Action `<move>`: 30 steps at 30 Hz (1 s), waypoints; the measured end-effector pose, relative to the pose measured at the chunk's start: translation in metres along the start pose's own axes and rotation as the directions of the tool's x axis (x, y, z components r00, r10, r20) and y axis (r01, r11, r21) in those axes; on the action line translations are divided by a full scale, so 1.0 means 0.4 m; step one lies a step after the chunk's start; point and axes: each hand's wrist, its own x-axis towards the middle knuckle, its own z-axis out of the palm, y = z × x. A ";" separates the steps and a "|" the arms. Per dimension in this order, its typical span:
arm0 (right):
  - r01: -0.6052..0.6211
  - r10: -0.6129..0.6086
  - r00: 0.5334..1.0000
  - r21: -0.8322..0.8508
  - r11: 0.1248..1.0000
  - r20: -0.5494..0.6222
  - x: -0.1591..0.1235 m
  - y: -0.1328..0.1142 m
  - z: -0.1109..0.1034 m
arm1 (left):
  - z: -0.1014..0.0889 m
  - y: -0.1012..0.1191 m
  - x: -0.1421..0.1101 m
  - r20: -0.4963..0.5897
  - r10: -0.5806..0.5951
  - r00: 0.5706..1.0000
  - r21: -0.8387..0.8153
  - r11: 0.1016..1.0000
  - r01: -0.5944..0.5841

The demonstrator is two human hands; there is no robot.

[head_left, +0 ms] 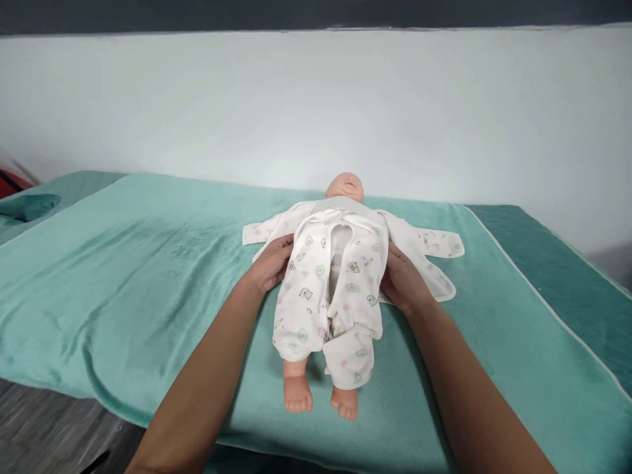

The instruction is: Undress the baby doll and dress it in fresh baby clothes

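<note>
A baby doll [344,186] lies on its back with its head far from me and its bare feet towards me. White baby pants [309,289] with a green and pink animal print cover its legs, with an open slit at the crotch. My left hand [275,264] is closed on the pants' left edge near the waist. On the opposite edge my right hand [401,275] is closed too, its fingertips partly hidden by the cloth. Under the doll a matching white baby shirt [419,253] lies spread, sleeves out to both sides.
A turquoise blanket [123,263] covers the table, wrinkled on the left. A darker green cover [557,263] shows at the right. Behind the table stands a white wall [316,105]. Something red [12,184] is at the far left edge, and grey floor [49,428] shows at lower left.
</note>
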 end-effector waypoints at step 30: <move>-0.021 0.023 0.970 -0.012 1.000 0.241 0.006 0.002 -0.032 | -0.010 0.014 -0.011 0.157 -0.096 0.983 0.027 0.995 0.093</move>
